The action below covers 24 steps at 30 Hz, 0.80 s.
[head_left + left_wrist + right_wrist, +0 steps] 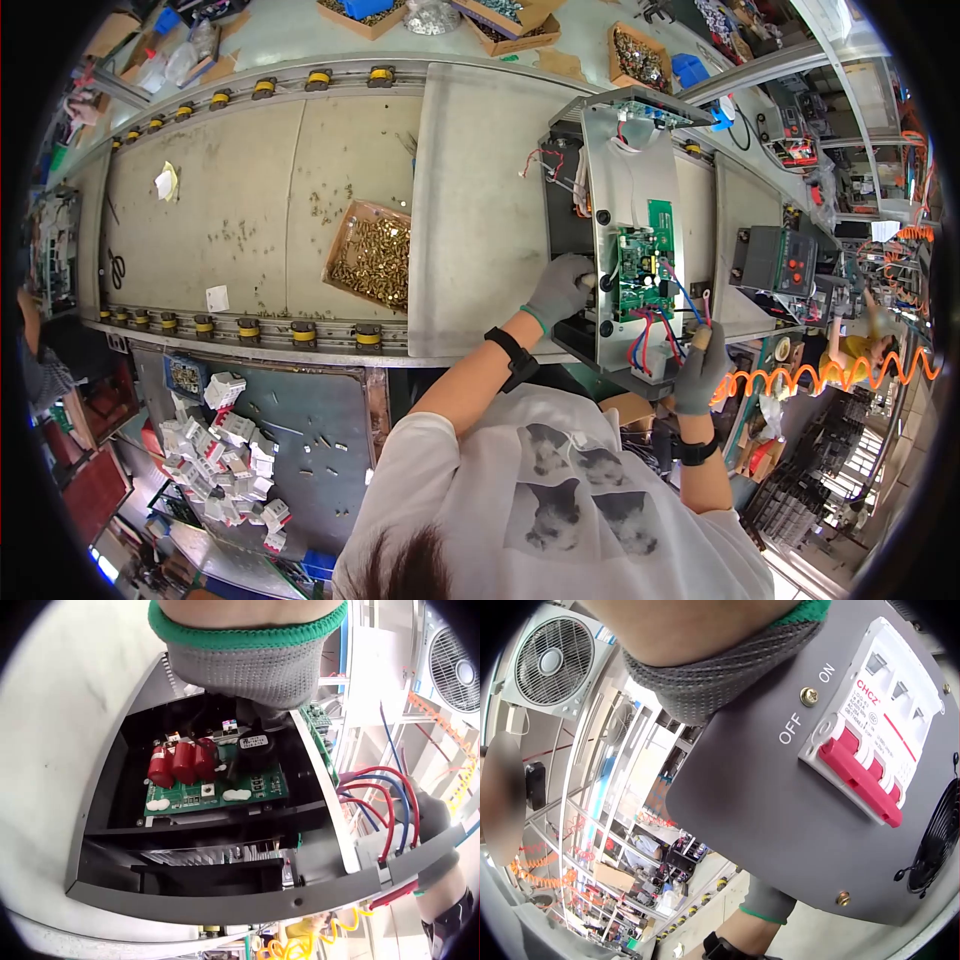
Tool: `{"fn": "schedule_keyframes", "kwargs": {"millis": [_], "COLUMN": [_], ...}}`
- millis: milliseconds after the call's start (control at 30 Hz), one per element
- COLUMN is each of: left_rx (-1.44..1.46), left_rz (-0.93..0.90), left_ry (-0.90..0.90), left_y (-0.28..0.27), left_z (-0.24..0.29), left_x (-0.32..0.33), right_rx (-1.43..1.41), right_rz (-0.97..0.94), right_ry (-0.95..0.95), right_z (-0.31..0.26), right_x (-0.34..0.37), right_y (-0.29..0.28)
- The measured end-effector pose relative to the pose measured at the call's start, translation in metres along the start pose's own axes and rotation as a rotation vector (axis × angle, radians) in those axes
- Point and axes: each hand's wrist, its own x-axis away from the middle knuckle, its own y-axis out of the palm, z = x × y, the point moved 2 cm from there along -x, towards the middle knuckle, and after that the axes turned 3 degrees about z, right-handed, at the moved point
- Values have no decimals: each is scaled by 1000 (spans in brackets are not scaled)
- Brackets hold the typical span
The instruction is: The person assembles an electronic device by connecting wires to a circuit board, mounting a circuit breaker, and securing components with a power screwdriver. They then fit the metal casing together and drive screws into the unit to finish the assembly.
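Note:
An electrical box with a dark metal housing (180,900) stands on the bench, its side uncovered. My left hand (558,290), in a grey glove, reaches into its near side at the edge of the metal panel (610,345); its fingertips are largely hidden, and I cannot tell whether they grip. A green circuit board (648,255) sits on the panel. Below that hand, inside the housing, are red cylindrical components (182,763). My gloved right hand (700,375) pinches a wire (707,305) with a ring terminal, beside red and blue wires (390,795). A breaker (874,742) with a red lever is mounted on the end plate.
A cardboard box of brass fittings (372,255) lies on the bench to the left, loose pieces around it. Many white breakers (220,450) are heaped on the lower-left table. Another dark unit (780,260) stands on the right, near an orange coiled hose (820,378).

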Motion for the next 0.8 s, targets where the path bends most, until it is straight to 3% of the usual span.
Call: {"fn": "schedule_keyframes", "kwargs": {"millis": [200,300,333,400,533,600,700,733,800], "left_rx": [314,362,357,399,367,465,536,534,604], "left_rz": [-92,-369,-376,-295,-333,-456,-530,-534,-167], "left_ry": [-213,-338,-339,-507,-398,-289,-312,-314,-526], "left_y": [10,8,0,-11,-1,-1,-7,-11,-21], "left_z": [-8,-24,-13,5,-14,-18,-13,-2,23], "left_x": [9,0,-3,-5,3,0,-1,0,6], "right_rx": [28,11,9,8,40,28,21,25,28], "right_rz": [12,0,4,10,-51,-30,-28,-40,-25], "right_ry": [30,-8,0,-7,26,3,-32,-41,-49], "right_z": [2,-3,-2,-1,1,3,1,0,4], "right_x": [2,-1,-1,-2,-2,-2,-3,-3,-1], "right_y": [-2,2,2,1,-2,0,-2,-3,-1]}}
